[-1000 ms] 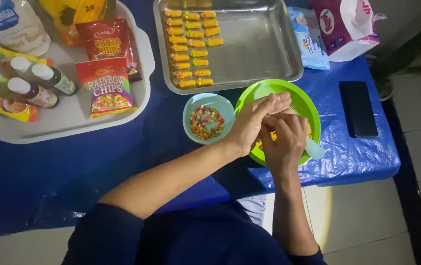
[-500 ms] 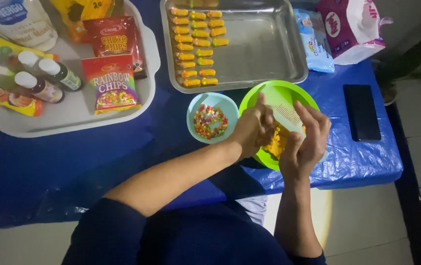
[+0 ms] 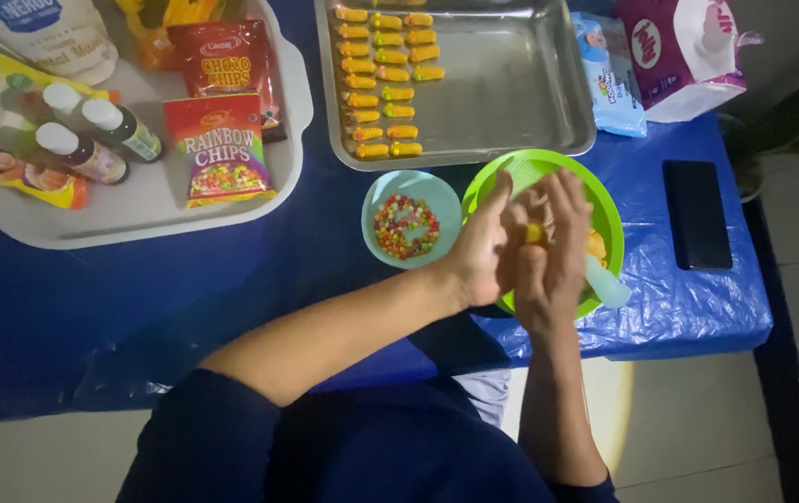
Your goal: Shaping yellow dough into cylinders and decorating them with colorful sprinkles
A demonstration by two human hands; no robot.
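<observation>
Both my hands meet over a bright green bowl (image 3: pixel 509 173) at the table's near edge. My left hand (image 3: pixel 481 253) and my right hand (image 3: pixel 553 256) press together around a small yellow dough piece (image 3: pixel 535 233), fingers spread upward. More yellow dough (image 3: pixel 597 246) lies in the bowl, and a pale utensil handle (image 3: pixel 607 287) sticks out of it. A small teal bowl (image 3: pixel 379 197) of coloured sprinkles sits just left of my left hand.
A steel tray (image 3: pixel 511 88) behind the bowls holds several shaped yellow pieces in rows. A white tray (image 3: pixel 138 200) at left carries snack packets and small bottles. A black phone (image 3: pixel 696 212), a blue packet (image 3: pixel 606 70) and a pink-white bag (image 3: pixel 683 51) lie at right on blue cloth.
My hands have lifted a little over the green bowl and now squeeze a small yellow piece between them; the view has shifted slightly.
</observation>
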